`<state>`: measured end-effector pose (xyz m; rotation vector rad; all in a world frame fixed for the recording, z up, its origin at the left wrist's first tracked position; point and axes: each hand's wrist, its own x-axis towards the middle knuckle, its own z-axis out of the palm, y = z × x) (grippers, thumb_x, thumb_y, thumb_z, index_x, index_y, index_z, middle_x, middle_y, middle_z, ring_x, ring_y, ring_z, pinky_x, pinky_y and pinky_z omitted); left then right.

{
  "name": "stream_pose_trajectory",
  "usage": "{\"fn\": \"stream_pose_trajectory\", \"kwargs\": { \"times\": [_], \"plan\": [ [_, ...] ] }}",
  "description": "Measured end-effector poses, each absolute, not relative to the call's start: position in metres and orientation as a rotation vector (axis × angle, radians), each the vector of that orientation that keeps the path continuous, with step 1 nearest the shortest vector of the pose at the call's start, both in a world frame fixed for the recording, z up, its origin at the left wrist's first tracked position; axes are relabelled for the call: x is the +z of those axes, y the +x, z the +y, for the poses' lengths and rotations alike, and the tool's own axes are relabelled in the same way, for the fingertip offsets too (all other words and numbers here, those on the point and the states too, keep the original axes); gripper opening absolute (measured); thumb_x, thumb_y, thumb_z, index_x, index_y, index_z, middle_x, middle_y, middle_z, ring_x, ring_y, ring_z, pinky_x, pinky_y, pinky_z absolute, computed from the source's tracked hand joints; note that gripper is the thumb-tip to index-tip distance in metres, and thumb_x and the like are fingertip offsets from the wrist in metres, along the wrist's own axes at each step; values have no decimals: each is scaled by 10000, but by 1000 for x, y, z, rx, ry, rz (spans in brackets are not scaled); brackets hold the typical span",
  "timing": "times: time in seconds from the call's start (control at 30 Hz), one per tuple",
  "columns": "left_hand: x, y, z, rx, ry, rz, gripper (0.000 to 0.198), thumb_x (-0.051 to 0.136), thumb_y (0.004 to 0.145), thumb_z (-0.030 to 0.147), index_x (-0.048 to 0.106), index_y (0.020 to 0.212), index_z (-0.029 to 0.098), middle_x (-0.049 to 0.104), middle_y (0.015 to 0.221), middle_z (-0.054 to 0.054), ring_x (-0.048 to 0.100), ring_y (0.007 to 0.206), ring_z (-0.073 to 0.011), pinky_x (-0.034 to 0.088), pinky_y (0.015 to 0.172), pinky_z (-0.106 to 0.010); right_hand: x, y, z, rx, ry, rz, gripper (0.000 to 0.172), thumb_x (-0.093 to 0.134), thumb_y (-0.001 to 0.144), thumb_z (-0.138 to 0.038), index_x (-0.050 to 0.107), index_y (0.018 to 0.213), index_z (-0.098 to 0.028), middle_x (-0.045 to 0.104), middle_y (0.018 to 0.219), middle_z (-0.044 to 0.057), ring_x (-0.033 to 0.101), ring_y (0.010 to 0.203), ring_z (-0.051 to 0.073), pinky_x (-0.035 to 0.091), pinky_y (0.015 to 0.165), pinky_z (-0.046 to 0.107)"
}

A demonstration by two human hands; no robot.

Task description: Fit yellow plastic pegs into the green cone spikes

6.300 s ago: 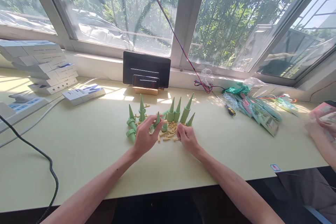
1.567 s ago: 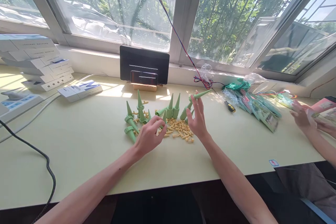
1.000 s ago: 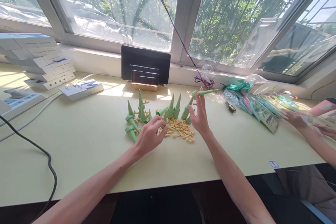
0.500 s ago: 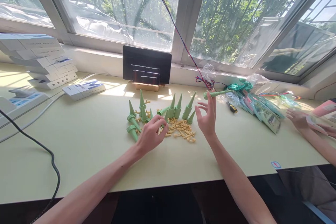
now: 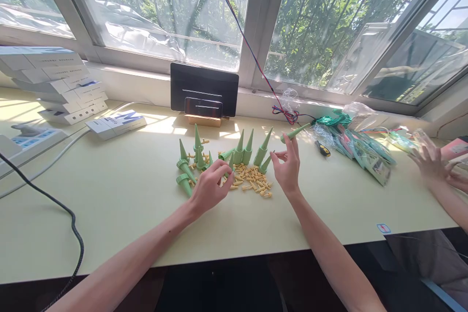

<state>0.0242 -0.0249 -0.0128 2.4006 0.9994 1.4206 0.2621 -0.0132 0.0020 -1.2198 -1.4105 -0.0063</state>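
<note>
My left hand is closed, its thumb and fingertips pinching a small green plastic spike that points upward. My right hand grips another green plastic spike among its raised fingers, with the tip aimed up and to the right. Its thumb and forefinger are at the tip of a leaning spike; I cannot tell whether they touch. Between the hands lies a loose heap of small tan pegs. Several upright green spikes stand behind the heap, and more green cones lie left of my left hand.
A tablet with a phone before it stands by the window. White boxes are stacked at left, near a power strip. At right are plastic packets, a yellow-black tool and another person's blurred hands.
My right hand's thumb and forefinger have closed together near the leaning spike, and its held spike has tilted tip-up. My left hand stays put. The other person's hands have shifted.
</note>
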Motion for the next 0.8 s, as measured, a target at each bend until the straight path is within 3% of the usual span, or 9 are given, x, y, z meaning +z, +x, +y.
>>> {"fn": "stream_pose_trajectory", "kwargs": {
  "times": [0.43,0.6,0.8],
  "plan": [
    [-12,26,-29,1456,2402,925,86,584,906,169,551,829,185,588,823,10,334,480,-45,330,480,-203,11,242,-30,-86,-953,-1265,540,643,871,-182,510,1376,-321,358,1542,110,649,727,100,641,771,375],
    [-14,25,-29,1453,2416,957,111,634,903,284,578,905,188,587,768,19,366,474,-52,341,476,-202,3,221,-40,-39,-855,-1390,523,637,894,-204,499,1384,-320,358,1545,116,671,718,100,666,741,367],
    [-18,25,-31,1208,2559,903,229,627,905,385,633,1034,196,599,723,16,474,529,-85,395,530,-219,-6,207,-50,115,-787,-1482,525,659,888,-189,514,1369,-340,396,1527,110,704,740,130,682,715,375]
  ]
}}
